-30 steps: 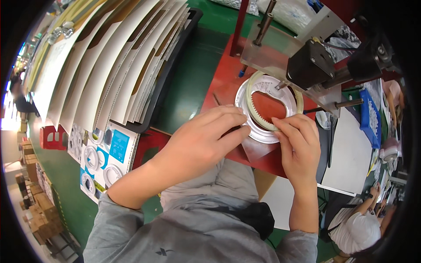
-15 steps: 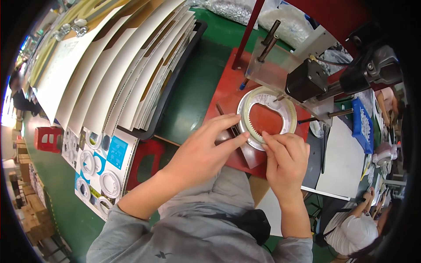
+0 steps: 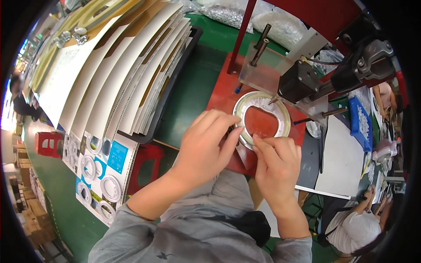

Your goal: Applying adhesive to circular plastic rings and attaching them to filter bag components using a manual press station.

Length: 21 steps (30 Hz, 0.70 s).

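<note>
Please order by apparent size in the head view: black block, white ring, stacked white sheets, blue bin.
1. Stacked white sheets
2. White ring, by its outline
3. Black block and blue bin: too alike to rank

A green floor (image 3: 74,212) spreads across the left, a broken yellow line (image 3: 54,219) running along it. Brown boxes (image 3: 37,219) stand piled past the line, at the left edge. A red stool (image 3: 48,153) stands at the far left; a second stool (image 3: 151,152), also red, is nearer, beside a dark green table (image 3: 186,94). Bright white light (image 3: 8,115) glares at the far left.
</note>
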{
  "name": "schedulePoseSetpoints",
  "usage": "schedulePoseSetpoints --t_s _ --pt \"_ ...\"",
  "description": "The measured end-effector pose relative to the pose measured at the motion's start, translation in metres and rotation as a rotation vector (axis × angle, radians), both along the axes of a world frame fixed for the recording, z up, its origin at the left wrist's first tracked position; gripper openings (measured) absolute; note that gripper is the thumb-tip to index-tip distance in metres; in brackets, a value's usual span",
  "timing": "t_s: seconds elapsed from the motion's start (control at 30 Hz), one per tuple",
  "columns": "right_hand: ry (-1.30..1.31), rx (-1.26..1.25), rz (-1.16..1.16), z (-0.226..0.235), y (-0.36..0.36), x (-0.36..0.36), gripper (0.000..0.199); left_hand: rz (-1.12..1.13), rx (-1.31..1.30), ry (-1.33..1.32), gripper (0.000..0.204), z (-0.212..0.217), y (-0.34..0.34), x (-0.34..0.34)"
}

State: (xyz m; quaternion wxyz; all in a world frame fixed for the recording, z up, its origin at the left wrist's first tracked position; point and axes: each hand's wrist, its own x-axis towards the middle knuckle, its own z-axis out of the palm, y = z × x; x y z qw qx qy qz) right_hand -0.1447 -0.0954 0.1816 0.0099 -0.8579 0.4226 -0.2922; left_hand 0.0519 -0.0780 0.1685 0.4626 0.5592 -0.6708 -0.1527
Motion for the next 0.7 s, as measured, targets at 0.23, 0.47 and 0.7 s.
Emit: schedulePoseSetpoints --t_s 0.23,0.47,0.7 --pt "-0.008 0.050 0.005 0.004 0.001 0.001 0.026 0.052 -0.173 0.010 0.021 -0.012 -0.032 -0.012" --pt "0.057 0.030 0.042 0.002 0.000 -0.005 0.029 0.085 -0.090 0.145 0.023 -0.018 -0.033 -0.017" --pt "0.098 -0.004 0.078 0.007 -0.005 -0.011 0.036 0.041 -0.142 0.082 0.021 -0.021 -0.040 -0.011"
